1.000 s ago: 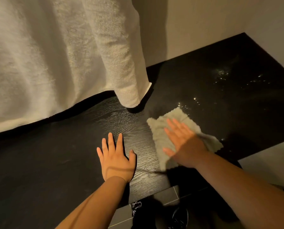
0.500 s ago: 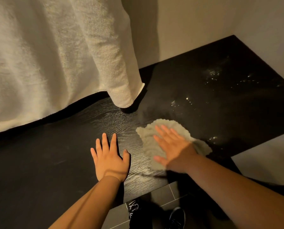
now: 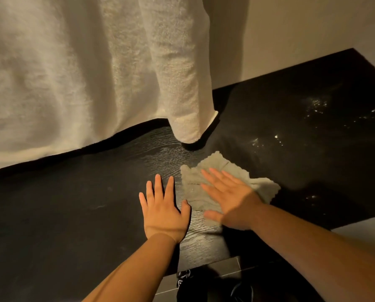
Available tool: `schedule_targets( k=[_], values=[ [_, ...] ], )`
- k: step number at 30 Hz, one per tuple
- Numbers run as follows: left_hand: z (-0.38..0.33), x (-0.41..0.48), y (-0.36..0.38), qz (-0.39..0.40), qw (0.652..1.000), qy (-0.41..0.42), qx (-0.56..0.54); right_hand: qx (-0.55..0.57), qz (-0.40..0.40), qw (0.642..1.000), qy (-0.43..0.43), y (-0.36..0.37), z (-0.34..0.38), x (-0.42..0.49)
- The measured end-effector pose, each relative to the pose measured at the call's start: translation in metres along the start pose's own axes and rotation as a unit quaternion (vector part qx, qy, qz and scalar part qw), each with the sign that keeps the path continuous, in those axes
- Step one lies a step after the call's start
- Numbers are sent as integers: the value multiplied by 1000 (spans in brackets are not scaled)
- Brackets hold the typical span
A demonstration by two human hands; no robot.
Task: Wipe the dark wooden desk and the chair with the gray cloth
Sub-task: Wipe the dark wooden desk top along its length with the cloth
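Hands: two, both mine, both flat on the desk.
Left hand: fingers straight and spread a little, palm down on bare wood, holding nothing.
Right hand: fingers straight and close together, pressing flat on the cloth.
Cloth: one, gray and crumpled. It lies on the desk under my right hand, just beside my left thumb, and sticks out past my fingertips and to the right.
Desk: one, dark wood with lines in it.
Curtain: one, pale. It hangs along the back of the desk, and one fold comes down right to the wood beyond the cloth.
Shiny specks: many, on the wood to the right of the cloth.
Edges: the near edge runs under my forearms. The right edge slants past my right arm, and the far corner meets the wall.
Open room: lots of bare wood left of my left hand, and more to the right of the cloth.
Floor: gray tiles below the near edge.
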State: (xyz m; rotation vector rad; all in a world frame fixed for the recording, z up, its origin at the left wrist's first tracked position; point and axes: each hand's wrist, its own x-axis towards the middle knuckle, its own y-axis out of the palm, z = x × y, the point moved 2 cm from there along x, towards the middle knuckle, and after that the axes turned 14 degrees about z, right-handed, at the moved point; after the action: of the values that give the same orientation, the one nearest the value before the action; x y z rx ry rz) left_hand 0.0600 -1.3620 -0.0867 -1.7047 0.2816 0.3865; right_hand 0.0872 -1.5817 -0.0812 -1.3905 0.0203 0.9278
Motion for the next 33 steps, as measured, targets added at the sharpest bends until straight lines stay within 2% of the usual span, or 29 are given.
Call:
schedule_targets(
  k=[3, 7, 9, 13, 15, 17, 18, 21, 23, 26, 29, 31, 33],
  values=[
    [1, 0, 1, -6, 1000, -3, 1, 9, -17, 998, 66, -32, -38, 25],
    [1, 3, 2, -4, 1000, -4, 9, 88, -37, 979, 178, -68, -60, 64],
    [2, 2, 3, -1, 1000, -8, 10, 113, -33, 979, 164, -68, -44, 70],
    [1, 2, 1, -5, 1000, -9, 6, 33, -25, 999, 23, -23, 5, 31],
    [1, 3, 0, -1, 1000, -9, 10, 22, -4, 1000, -19, -16, -4, 20],
    [1, 3, 1, -4, 1000, -8, 11, -7, -7, 1000, -6, -25, -30, 29],
    [2, 3, 1, -6, 1000, -7, 10, -13, -25, 999, 29, -33, -45, 37],
    [0, 2, 0, -6, 1000, -4, 9, 57, -51, 984, 164, -56, -78, 56],
    [0, 1, 0, -4, 1000, -8, 11, 94, -55, 976, 187, -57, -67, 55],
    [1, 0, -2, -1, 1000, -10, 14, 78, -48, 987, 131, -26, -23, 29],
    [0, 2, -3, -10, 1000, -5, 9, 48, -80, 994, 56, 23, 13, -20],
    [2, 2, -1, -9, 1000, -4, 7, 40, -68, 996, 29, 40, 11, -39],
    [3, 0, 1, -14, 1000, -2, 7, 33, -91, 995, 25, 37, -4, -40]
  ],
)
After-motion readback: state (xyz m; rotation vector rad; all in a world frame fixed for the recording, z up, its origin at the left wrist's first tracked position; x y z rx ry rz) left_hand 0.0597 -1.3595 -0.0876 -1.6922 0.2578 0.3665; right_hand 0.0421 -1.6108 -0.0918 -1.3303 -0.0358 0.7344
